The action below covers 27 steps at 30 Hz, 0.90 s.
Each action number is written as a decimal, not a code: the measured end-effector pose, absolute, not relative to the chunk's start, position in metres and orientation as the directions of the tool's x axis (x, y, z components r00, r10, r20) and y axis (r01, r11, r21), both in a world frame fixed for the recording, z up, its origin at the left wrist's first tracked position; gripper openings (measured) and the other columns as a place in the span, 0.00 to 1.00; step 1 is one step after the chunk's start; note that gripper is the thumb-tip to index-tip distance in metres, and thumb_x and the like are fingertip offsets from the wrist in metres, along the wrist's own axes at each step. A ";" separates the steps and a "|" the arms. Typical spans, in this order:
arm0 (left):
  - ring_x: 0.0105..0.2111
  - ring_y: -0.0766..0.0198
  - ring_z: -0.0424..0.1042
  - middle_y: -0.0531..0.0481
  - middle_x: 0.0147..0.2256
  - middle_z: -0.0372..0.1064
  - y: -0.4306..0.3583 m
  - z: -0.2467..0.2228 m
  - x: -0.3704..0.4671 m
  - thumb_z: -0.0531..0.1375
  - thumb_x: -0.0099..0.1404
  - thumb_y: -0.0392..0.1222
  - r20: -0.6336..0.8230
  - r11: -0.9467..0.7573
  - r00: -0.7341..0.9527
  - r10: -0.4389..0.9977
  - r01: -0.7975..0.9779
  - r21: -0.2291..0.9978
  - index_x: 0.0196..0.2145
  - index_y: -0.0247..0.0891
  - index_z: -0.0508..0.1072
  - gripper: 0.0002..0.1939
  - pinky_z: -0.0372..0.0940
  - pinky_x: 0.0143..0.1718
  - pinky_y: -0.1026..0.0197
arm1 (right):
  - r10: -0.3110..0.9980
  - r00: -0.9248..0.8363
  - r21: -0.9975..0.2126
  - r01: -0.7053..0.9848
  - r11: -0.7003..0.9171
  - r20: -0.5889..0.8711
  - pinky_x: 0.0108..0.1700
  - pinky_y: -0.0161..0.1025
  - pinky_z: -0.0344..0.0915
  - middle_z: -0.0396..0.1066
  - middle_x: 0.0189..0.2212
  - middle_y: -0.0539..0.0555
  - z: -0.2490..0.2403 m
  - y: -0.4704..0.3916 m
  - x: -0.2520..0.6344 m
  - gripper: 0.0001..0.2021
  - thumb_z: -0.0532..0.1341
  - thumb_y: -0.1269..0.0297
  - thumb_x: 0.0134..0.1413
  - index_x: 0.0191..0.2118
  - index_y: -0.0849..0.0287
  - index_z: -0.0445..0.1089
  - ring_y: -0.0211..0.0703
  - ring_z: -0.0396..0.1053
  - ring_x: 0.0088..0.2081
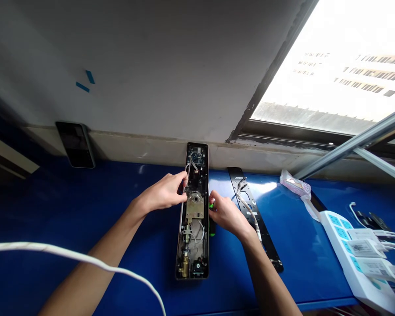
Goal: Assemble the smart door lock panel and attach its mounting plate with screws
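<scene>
A long, narrow black housing (pixel 206 259) lies open on the blue table, showing a circuit board (pixel 197 158), a metal plate (pixel 195 210), white wires and a brass cylinder (pixel 185 267). My left hand (pixel 167 192) is at the housing's left side, thumb and fingers bent towards each other near the white wires; what they pinch is too small to name. At the right side, my right hand (pixel 224 211) is closed around a green and black tool (pixel 212 228), mostly hidden by the hand and the housing.
Right of the housing lies a black perforated plate (pixel 266 237) with a cable. Farther right are a plastic packet (pixel 295 184) and a white power strip (pixel 340 250) with plugs. A dark-screened device (pixel 75 145) leans on the wall. A white cable (pixel 85 258) crosses the lower left.
</scene>
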<state>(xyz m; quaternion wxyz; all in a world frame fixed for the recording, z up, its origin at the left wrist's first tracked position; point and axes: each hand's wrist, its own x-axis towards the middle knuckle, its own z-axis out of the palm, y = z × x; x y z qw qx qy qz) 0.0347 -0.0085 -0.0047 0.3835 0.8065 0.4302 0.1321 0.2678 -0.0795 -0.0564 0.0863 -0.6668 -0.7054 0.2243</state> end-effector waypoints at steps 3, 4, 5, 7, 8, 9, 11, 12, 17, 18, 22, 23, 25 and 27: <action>0.19 0.67 0.63 0.58 0.24 0.65 -0.009 -0.002 0.030 0.60 0.60 0.40 -0.117 -0.372 0.592 0.797 0.634 0.678 0.35 0.43 0.62 0.08 0.53 0.21 0.64 | 0.979 -0.092 -0.433 0.902 0.006 -0.180 0.30 0.35 0.50 0.74 0.31 0.49 -0.057 -0.083 0.266 0.08 0.62 0.67 0.59 0.41 0.53 0.62 0.39 0.65 0.27; 0.20 0.67 0.63 0.58 0.24 0.66 -0.010 -0.001 0.029 0.60 0.60 0.40 -0.116 -0.383 0.592 0.798 0.645 0.661 0.35 0.43 0.62 0.08 0.54 0.22 0.64 | 0.979 -0.091 -0.431 0.902 0.005 -0.180 0.30 0.35 0.49 0.73 0.30 0.49 -0.057 -0.084 0.266 0.08 0.62 0.67 0.59 0.41 0.53 0.62 0.39 0.65 0.27; 0.20 0.66 0.64 0.57 0.24 0.66 -0.011 -0.001 0.028 0.60 0.61 0.40 -0.119 -0.387 0.590 0.799 0.656 0.648 0.35 0.43 0.61 0.08 0.54 0.22 0.64 | 0.980 -0.090 -0.430 0.903 0.004 -0.180 0.30 0.35 0.49 0.73 0.30 0.49 -0.057 -0.085 0.266 0.08 0.63 0.67 0.59 0.41 0.53 0.62 0.39 0.65 0.27; 0.19 0.66 0.65 0.57 0.25 0.66 -0.012 0.001 0.028 0.59 0.61 0.41 -0.137 -0.386 0.585 0.800 0.676 0.628 0.35 0.43 0.61 0.08 0.55 0.22 0.63 | 0.980 -0.086 -0.428 0.904 0.002 -0.177 0.30 0.35 0.49 0.73 0.29 0.49 -0.057 -0.086 0.266 0.08 0.63 0.67 0.59 0.41 0.53 0.62 0.40 0.65 0.27; 0.18 0.66 0.64 0.57 0.25 0.66 -0.013 0.001 0.028 0.59 0.61 0.41 -0.147 -0.384 0.582 0.800 0.685 0.620 0.35 0.43 0.61 0.08 0.54 0.22 0.63 | 0.981 -0.083 -0.427 0.904 0.001 -0.175 0.31 0.35 0.49 0.73 0.29 0.49 -0.056 -0.087 0.266 0.08 0.63 0.67 0.59 0.41 0.53 0.63 0.40 0.65 0.28; 0.18 0.66 0.64 0.58 0.25 0.65 -0.013 0.002 0.029 0.59 0.61 0.41 -0.155 -0.382 0.578 0.801 0.693 0.611 0.35 0.43 0.61 0.08 0.54 0.21 0.62 | 0.981 -0.080 -0.427 0.904 -0.001 -0.174 0.31 0.35 0.49 0.72 0.29 0.49 -0.056 -0.087 0.265 0.08 0.63 0.67 0.59 0.41 0.53 0.63 0.40 0.66 0.28; 0.17 0.66 0.63 0.58 0.24 0.65 -0.014 0.003 0.029 0.59 0.61 0.42 -0.170 -0.379 0.572 0.803 0.708 0.595 0.35 0.43 0.61 0.08 0.53 0.21 0.62 | 0.982 -0.076 -0.430 0.903 -0.005 -0.172 0.31 0.35 0.50 0.72 0.28 0.49 -0.056 -0.087 0.265 0.08 0.63 0.68 0.59 0.41 0.53 0.63 0.40 0.66 0.28; 0.17 0.66 0.63 0.58 0.24 0.65 -0.014 0.003 0.029 0.60 0.62 0.42 -0.175 -0.378 0.569 0.803 0.714 0.589 0.35 0.43 0.61 0.09 0.53 0.21 0.61 | 0.983 -0.074 -0.434 0.901 -0.007 -0.170 0.31 0.35 0.50 0.73 0.28 0.49 -0.055 -0.087 0.264 0.08 0.63 0.68 0.59 0.41 0.53 0.63 0.40 0.67 0.28; 0.23 0.63 0.68 0.55 0.27 0.69 -0.014 0.009 0.023 0.62 0.62 0.43 -0.150 -0.424 0.585 0.797 0.718 0.552 0.35 0.42 0.65 0.08 0.57 0.25 0.62 | 0.986 -0.064 -0.456 0.890 -0.014 -0.154 0.32 0.35 0.53 0.75 0.29 0.50 -0.055 -0.088 0.264 0.06 0.62 0.65 0.61 0.40 0.53 0.64 0.42 0.71 0.29; 0.25 0.62 0.69 0.54 0.28 0.71 -0.015 0.011 0.022 0.62 0.62 0.43 -0.121 -0.452 0.594 0.795 0.714 0.535 0.35 0.42 0.67 0.07 0.58 0.26 0.62 | 0.987 -0.062 -0.462 0.887 -0.014 -0.149 0.32 0.35 0.54 0.75 0.29 0.50 -0.054 -0.088 0.264 0.05 0.62 0.65 0.62 0.40 0.53 0.64 0.42 0.71 0.30; 0.32 0.62 0.72 0.50 0.38 0.74 -0.023 0.024 0.023 0.65 0.64 0.41 0.037 -0.623 0.698 0.715 0.612 0.487 0.41 0.41 0.75 0.08 0.62 0.32 0.61 | 0.993 -0.049 -0.483 0.876 -0.009 -0.107 0.32 0.36 0.56 0.76 0.30 0.50 -0.048 -0.091 0.263 0.07 0.63 0.62 0.62 0.39 0.53 0.63 0.43 0.72 0.31; 0.34 0.61 0.73 0.49 0.40 0.75 -0.025 0.026 0.025 0.66 0.64 0.41 0.065 -0.662 0.731 0.679 0.572 0.485 0.43 0.41 0.77 0.10 0.63 0.34 0.61 | 0.995 -0.042 -0.488 0.873 -0.008 -0.090 0.32 0.36 0.57 0.76 0.32 0.51 -0.045 -0.092 0.262 0.07 0.63 0.61 0.62 0.39 0.53 0.63 0.43 0.72 0.32; 0.37 0.60 0.75 0.48 0.42 0.75 -0.028 0.027 0.031 0.68 0.64 0.42 0.087 -0.707 0.769 0.633 0.528 0.471 0.44 0.40 0.79 0.10 0.65 0.37 0.60 | 0.998 -0.025 -0.503 0.864 -0.006 -0.055 0.33 0.37 0.58 0.76 0.35 0.51 -0.039 -0.093 0.261 0.07 0.62 0.59 0.63 0.40 0.53 0.63 0.42 0.73 0.33; 0.38 0.59 0.76 0.47 0.41 0.76 -0.029 0.024 0.036 0.69 0.64 0.42 0.075 -0.725 0.780 0.621 0.535 0.435 0.42 0.39 0.81 0.09 0.65 0.38 0.60 | 1.000 -0.010 -0.522 0.853 -0.004 -0.024 0.33 0.37 0.60 0.75 0.36 0.51 -0.034 -0.093 0.260 0.08 0.61 0.57 0.64 0.39 0.53 0.62 0.41 0.73 0.33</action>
